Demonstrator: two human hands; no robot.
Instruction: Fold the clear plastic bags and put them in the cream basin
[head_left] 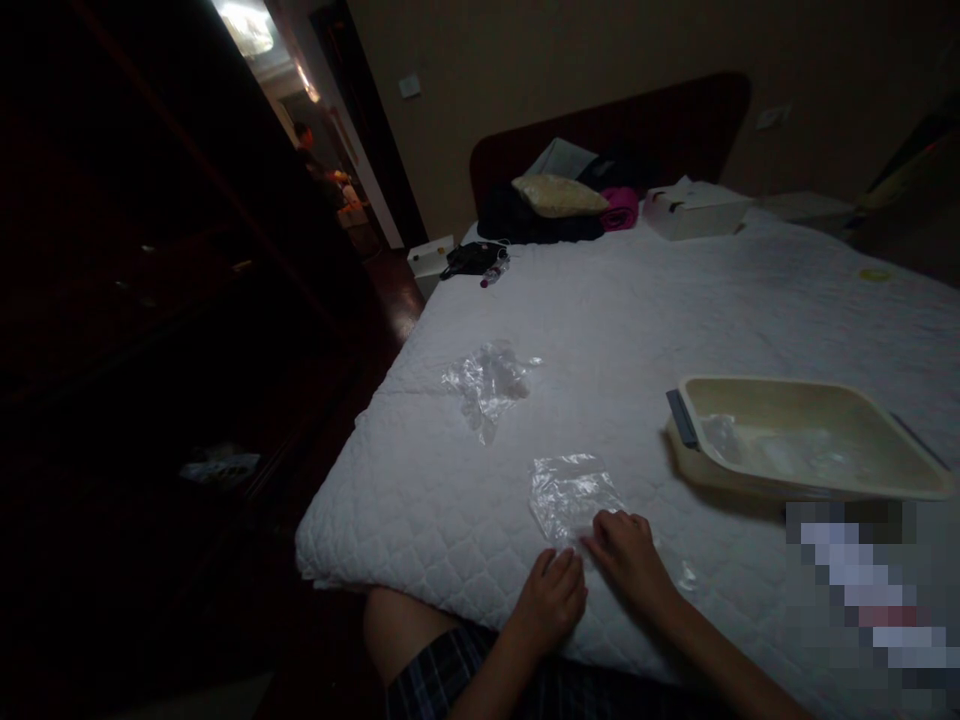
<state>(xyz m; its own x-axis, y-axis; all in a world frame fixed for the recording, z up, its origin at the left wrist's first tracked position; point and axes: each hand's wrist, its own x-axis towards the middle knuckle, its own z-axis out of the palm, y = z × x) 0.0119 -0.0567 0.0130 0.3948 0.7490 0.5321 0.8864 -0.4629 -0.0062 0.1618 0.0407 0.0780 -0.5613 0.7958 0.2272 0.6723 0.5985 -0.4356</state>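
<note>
A clear plastic bag (574, 490) lies flat near the front edge of the bed in the head view. My right hand (631, 558) is closed at the bag's near right corner, with the fingers bent over the plastic. Beside it, my left hand (551, 598) has its fingers curled against the bag's near edge. The fingertips of both hands are partly hidden. Farther back and to the left, a crumpled heap of clear plastic (491, 385) rests on the white quilted mattress cover (600, 330).
On the right stands a cream plastic tub (802, 485) with grey handles and clear plastic inside. A white box (697, 210), pillow (559, 195) and dark clothes are by the headboard. A bottle (496, 268) lies at the left edge. Through the doorway, a person (307, 145) is visible.
</note>
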